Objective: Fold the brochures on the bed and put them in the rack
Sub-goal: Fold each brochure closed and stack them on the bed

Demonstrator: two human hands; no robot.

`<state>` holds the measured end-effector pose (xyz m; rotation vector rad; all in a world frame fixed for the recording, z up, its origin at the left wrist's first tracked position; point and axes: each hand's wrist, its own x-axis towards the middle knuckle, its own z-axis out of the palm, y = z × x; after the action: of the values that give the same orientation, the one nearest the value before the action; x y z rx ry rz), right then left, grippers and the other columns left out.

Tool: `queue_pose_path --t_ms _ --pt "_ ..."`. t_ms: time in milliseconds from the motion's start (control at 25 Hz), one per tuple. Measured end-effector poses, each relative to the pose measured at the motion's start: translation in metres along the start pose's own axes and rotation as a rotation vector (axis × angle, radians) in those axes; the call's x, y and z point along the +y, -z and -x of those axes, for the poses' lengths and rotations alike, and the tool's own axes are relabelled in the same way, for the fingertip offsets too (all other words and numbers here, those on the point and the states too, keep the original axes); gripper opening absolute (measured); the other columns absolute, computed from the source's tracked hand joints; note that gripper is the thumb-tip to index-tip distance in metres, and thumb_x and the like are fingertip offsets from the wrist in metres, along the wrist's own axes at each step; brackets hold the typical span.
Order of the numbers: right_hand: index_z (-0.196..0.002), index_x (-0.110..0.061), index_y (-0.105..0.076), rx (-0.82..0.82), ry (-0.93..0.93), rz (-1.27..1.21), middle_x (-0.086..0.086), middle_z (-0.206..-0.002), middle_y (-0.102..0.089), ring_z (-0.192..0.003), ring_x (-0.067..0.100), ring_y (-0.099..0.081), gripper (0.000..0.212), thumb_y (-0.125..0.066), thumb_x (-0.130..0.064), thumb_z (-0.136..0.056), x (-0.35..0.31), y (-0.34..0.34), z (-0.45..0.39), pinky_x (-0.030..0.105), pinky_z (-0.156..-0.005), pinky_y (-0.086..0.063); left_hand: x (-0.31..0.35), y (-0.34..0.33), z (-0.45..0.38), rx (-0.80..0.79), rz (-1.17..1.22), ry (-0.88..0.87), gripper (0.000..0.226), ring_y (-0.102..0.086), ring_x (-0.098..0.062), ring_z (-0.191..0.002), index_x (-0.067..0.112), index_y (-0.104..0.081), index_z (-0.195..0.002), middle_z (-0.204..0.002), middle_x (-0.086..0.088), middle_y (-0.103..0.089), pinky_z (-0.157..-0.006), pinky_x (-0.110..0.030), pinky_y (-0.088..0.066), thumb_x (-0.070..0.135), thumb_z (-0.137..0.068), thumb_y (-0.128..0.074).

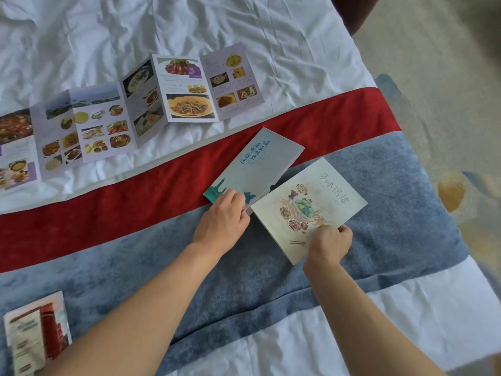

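Left hand (223,221) pinches teal-grey folded brochure (254,166); right hand (329,244) pinches cream food-illustrated brochure (306,207) near corner. Stiff, light, slippery paper; grip edges.

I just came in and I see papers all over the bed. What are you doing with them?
A person is tidying brochures on the bed. The left hand holds down a folded blue-grey brochure, and the right hand pinches the corner of a cream brochure with food drawings. A long food-photo brochure lies unfolded on the white sheet, not yet folded. Another folded brochure sits near the person. No rack is in view.
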<state>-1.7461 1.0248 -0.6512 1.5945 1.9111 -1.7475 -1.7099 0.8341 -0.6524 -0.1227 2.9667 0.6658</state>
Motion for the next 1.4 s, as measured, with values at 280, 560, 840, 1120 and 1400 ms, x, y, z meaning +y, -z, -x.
queue_pose_path --t_ms 280,560,840,1120,1400 --pt "-0.092 -0.033 -0.050 -0.081 0.141 0.111 -0.005 -0.096 -0.064 -0.085 0.017 -0.065 0.031 -0.039 -0.005 -0.084 0.008 0.006 0.017 0.039 -0.066 -0.056 0.003 0.002 0.019 -0.004 0.024 0.047 0.015 -0.044 -0.019 -0.073 0.010 -0.044 -0.083 -0.087 -0.002 -0.045 -0.061 -0.029 -0.035 0.012 -0.093 -0.055" --pt "-0.101 -0.036 -0.052 -0.219 0.206 0.254 -0.007 -0.098 -0.065 -0.088 0.018 -0.066 0.036 -0.045 -0.005 -0.084 0.019 0.001 0.028 0.051 -0.080 -0.058 0.009 0.000 0.030 -0.044 0.049 0.080 0.016 -0.046 -0.021 -0.068 0.011 -0.041 -0.079 -0.084 -0.002 -0.044 -0.055 -0.032 -0.034 0.009 -0.090 -0.052" --pt "-0.108 -0.033 -0.054 -0.281 0.169 0.381 -0.004 -0.104 -0.068 -0.086 0.016 -0.068 0.033 -0.047 -0.007 -0.089 0.027 0.000 0.019 0.046 -0.076 -0.060 -0.001 -0.007 0.045 -0.151 -0.034 -0.067 0.012 -0.051 -0.018 -0.075 0.019 -0.045 -0.081 -0.083 0.006 -0.046 -0.062 -0.029 -0.038 0.026 -0.088 -0.051" --pt "-0.148 -0.024 -0.037 -0.337 0.417 0.655 -0.001 -0.142 -0.042 -0.119 0.018 -0.052 0.061 -0.056 -0.022 -0.091 0.034 0.002 0.017 0.044 -0.098 -0.047 -0.034 -0.005 0.006 -0.060 0.013 0.386 0.071 -0.038 -0.032 -0.131 0.010 -0.029 -0.147 -0.147 -0.011 -0.037 -0.101 -0.045 -0.042 0.030 -0.088 -0.062" --pt "-0.155 -0.037 -0.016 -0.352 0.593 0.832 -0.004 -0.162 -0.019 -0.142 0.021 -0.026 0.087 -0.067 -0.036 -0.084 0.043 -0.007 0.035 0.045 -0.102 -0.043 -0.023 -0.012 0.008 -0.139 -0.143 0.260 0.089 -0.043 -0.030 -0.118 0.028 -0.006 -0.156 -0.148 -0.011 -0.026 -0.086 -0.041 -0.050 0.032 -0.087 -0.063"
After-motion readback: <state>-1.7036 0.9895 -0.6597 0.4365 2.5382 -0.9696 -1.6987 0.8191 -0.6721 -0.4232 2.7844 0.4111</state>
